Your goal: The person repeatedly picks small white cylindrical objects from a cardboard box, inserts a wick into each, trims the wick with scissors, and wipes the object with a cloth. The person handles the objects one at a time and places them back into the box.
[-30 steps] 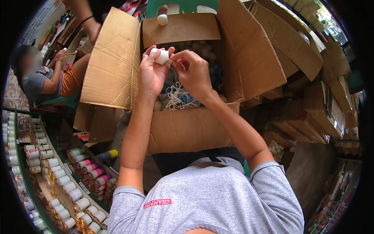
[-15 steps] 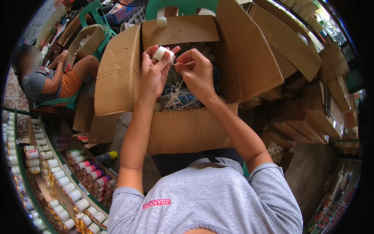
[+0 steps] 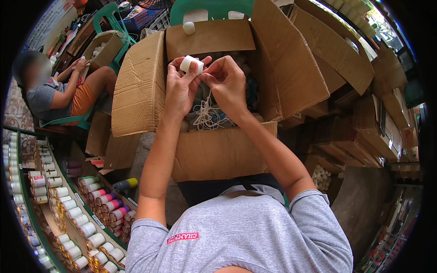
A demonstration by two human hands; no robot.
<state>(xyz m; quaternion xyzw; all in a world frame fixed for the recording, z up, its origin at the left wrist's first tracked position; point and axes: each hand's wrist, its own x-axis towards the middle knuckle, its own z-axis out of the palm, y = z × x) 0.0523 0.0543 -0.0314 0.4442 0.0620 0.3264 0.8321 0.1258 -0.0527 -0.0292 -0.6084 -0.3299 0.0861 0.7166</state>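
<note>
My left hand [image 3: 182,84] holds a short white candle [image 3: 191,65] between thumb and fingers, over an open cardboard box [image 3: 223,157]. Close against the candle's lower right end, my right hand [image 3: 227,82] is closed in a pinch. The thin white wick in that pinch is mostly hidden by the fingertips. Below both hands, a loose tangle of white wick strings [image 3: 207,116] lies in the box. More pale candles sit deeper inside, partly covered by my hands. Another white candle [image 3: 189,28] rests at the box's far flap.
A green plastic chair [image 3: 214,11] stands behind the box. Seated at the left, another person [image 3: 59,98] handles something small by a carton [image 3: 102,48]. Racks of white and coloured candles [image 3: 82,220] fill the lower left. Stacked cartons [image 3: 355,136] stand at the right.
My right hand has moved slightly left and now meets the candle's end; a short stretch of wick showed between them before. The candle has tilted a little.
</note>
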